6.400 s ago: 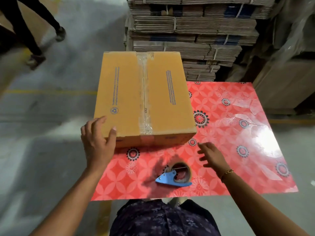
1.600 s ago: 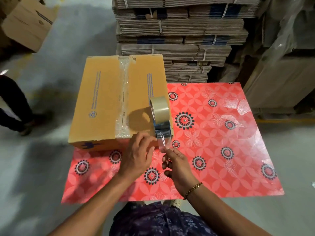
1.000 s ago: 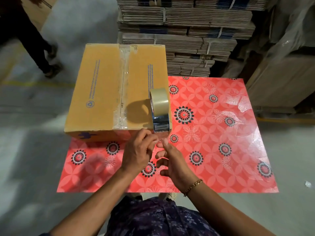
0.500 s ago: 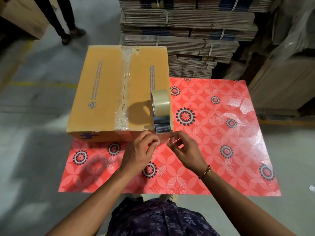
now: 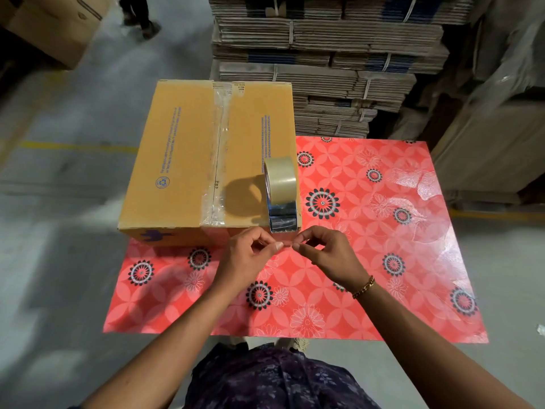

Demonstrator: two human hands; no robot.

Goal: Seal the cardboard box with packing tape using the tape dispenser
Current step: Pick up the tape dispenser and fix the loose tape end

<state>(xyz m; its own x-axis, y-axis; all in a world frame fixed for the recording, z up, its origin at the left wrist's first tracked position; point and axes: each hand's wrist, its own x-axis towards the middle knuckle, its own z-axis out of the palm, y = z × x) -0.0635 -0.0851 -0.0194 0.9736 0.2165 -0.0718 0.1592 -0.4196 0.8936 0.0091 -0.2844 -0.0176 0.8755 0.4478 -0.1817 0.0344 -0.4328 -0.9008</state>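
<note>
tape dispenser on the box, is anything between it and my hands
Nothing visible stands in the way. The tape dispenser stands upright at the near right corner of the cardboard box. The left hand and right hand are just in front of that corner, fingers pinched together, perhaps on a clear tape end, too faint to confirm.

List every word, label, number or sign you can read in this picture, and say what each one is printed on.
No text here can be quoted.
Cardboard box, top: two lines of blue print, too small to read.
Same top: a round blue recycling symbol.
Box front: a dark blue mark, unclear.
Far end by the tape strip: small dark print, blurred.
Tape dispenser: no lettering visible.
</note>
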